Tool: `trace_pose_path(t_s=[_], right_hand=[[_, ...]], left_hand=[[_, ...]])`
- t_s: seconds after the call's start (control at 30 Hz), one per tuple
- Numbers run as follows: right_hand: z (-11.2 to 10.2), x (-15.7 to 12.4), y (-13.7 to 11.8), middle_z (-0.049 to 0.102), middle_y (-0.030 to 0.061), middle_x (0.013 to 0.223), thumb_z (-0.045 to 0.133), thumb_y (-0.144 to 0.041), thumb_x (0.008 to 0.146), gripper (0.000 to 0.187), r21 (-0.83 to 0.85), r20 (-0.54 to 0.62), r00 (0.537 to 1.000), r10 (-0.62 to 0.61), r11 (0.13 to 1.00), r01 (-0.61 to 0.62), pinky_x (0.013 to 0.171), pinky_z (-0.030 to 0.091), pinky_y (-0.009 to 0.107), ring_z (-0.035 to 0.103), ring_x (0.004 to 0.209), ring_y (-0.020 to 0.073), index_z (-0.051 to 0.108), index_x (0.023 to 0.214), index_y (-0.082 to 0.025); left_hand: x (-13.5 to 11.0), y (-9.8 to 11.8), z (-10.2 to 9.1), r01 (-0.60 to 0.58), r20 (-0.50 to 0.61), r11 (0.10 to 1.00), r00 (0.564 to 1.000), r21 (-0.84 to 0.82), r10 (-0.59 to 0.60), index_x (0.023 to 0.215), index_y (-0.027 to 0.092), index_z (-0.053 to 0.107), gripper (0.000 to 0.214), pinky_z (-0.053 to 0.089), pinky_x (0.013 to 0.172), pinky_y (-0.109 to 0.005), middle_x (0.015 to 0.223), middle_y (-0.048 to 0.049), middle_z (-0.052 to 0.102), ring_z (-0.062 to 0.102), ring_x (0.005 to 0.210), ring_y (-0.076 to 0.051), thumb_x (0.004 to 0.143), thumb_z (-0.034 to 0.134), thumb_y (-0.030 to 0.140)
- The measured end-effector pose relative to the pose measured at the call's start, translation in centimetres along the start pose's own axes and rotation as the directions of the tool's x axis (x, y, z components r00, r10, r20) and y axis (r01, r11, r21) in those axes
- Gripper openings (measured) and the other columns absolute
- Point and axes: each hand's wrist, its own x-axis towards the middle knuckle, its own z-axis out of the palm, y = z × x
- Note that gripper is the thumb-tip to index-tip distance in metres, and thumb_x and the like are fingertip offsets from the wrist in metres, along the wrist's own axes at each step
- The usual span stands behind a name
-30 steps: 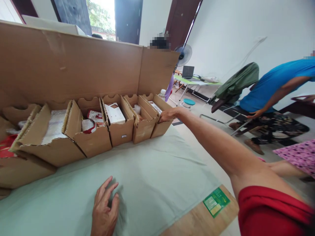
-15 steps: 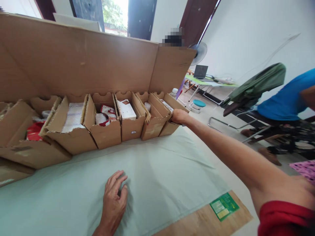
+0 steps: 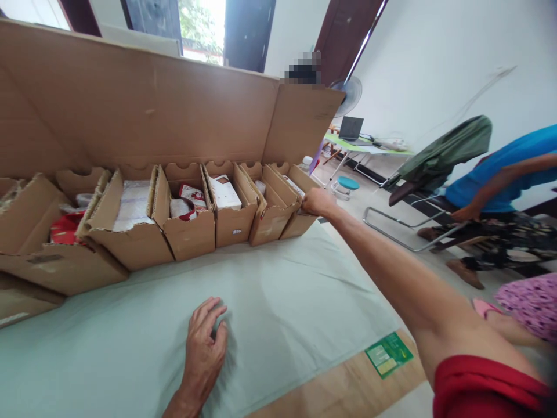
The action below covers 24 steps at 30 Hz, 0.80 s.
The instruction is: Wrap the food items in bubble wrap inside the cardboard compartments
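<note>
Bright daylight from the doorway (image 3: 202, 23), soft shadows, slight blur throughout, and wide-angle stretching at the edges.

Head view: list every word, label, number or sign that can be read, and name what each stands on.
None can be read.
Green sticker on the wooden board: print too small.
White sticker on the middle compartment: too small.
Red-and-white packet: lettering blurred.
Box in the end compartment held by the right hand: print blurred.
</note>
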Motion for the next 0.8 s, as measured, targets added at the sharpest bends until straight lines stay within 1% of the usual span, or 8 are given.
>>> trace_pose_path(t_s=[0.13,0.27,0.37,0.43,0.47,0.53,0.63,0.8], right_hand=[[-5.6,-5.5,3.7,0.079,0.0169,0.104,0.054,-0.021,0.088,0.028,0.051,-0.274,0.961,0.041,0.998,-0.028,0.084,0.050,0.037,0.072,0.101,0.0308,0.078,0.100,-0.015],[-6.1,-15.0,4.7,0.071,0.0045,0.070,0.057,-0.026,0.085,0.019,0.363,-0.338,0.883,-0.327,0.820,0.443,0.066,0.045,0.030,0.063,0.068,0.0196,0.069,0.071,-0.020],[-2.9,-20.4,1.4,0.067,0.0013,0.064,0.058,-0.021,0.088,0.025,0.467,-0.144,0.637,-0.757,0.516,0.718,0.071,0.044,0.029,0.059,0.064,0.0150,0.065,0.065,-0.019],[-1.4,-20.7,-1.3,0.069,0.0002,0.065,0.061,-0.020,0.091,0.023,0.535,-0.041,0.444,-0.895,0.356,0.767,0.074,0.044,0.028,0.060,0.065,0.0133,0.068,0.069,-0.019],[-1.3,-19.6,-2.4,0.071,0.0006,0.068,0.061,-0.022,0.093,0.022,0.556,-0.030,0.422,-0.906,0.336,0.760,0.073,0.044,0.027,0.061,0.067,0.0131,0.071,0.073,-0.018],[-2.2,-15.2,-3.9,0.077,0.0033,0.080,0.060,-0.028,0.096,0.023,0.531,-0.066,0.550,-0.832,0.438,0.726,0.069,0.045,0.025,0.066,0.072,0.0142,0.076,0.084,-0.017],[-4.8,-5.8,-5.3,0.080,0.0075,0.098,0.057,-0.022,0.096,0.023,0.203,-0.253,0.821,-0.512,0.801,0.563,0.075,0.047,0.026,0.072,0.090,0.0199,0.079,0.101,-0.017],[-4.5,4.3,-9.2,0.077,0.0192,0.119,0.066,-0.019,0.088,0.029,-0.096,-0.065,0.867,-0.494,0.868,0.487,0.091,0.050,0.031,0.070,0.116,0.0282,0.077,0.114,-0.013]], left_hand=[[0.1,0.9,-0.8,0.023,-0.011,0.999,1.000,-0.036,-0.024,0.106,0.023,0.075,0.026,0.061,0.092,-0.047,0.124,-0.0109,0.073,0.068,0.117,-0.028,0.093,0.053,0.023],[0.9,5.2,-3.2,-0.030,-0.021,0.996,0.999,-0.086,0.029,0.148,0.029,0.051,0.056,0.048,0.113,-0.053,0.160,-0.0121,0.046,0.049,0.145,-0.031,0.093,0.064,0.034],[1.8,8.5,-4.7,-0.051,0.104,0.971,0.992,-0.235,0.077,0.159,0.027,0.035,0.084,0.048,0.114,-0.050,0.163,-0.0145,0.042,0.046,0.147,-0.033,0.087,0.070,0.053],[2.1,9.4,-5.1,0.073,0.327,0.941,0.944,-0.329,0.042,0.145,0.024,0.055,0.066,0.058,0.098,-0.038,0.139,-0.0126,0.067,0.067,0.124,-0.029,0.090,0.065,0.057],[2.2,9.3,-5.1,0.161,0.439,0.928,0.899,-0.337,0.003,0.132,0.022,0.065,0.053,0.060,0.089,-0.032,0.121,-0.0098,0.075,0.073,0.107,-0.025,0.092,0.062,0.057],[2.0,8.5,-5.1,0.311,0.560,0.910,0.821,-0.276,-0.111,0.117,0.021,0.072,0.045,0.059,0.076,-0.027,0.097,-0.0053,0.079,0.073,0.085,-0.020,0.096,0.055,0.057],[1.3,5.8,-4.8,0.412,0.431,0.901,0.844,-0.137,-0.320,0.143,0.021,0.057,0.061,0.059,0.082,-0.030,0.102,-0.0068,0.078,0.075,0.095,-0.024,0.096,0.053,0.058],[1.0,0.5,-4.1,0.202,0.169,0.976,0.962,0.077,-0.213,0.145,0.025,0.054,0.052,0.061,0.087,-0.037,0.125,-0.0107,0.072,0.073,0.112,-0.026,0.096,0.055,0.042]])
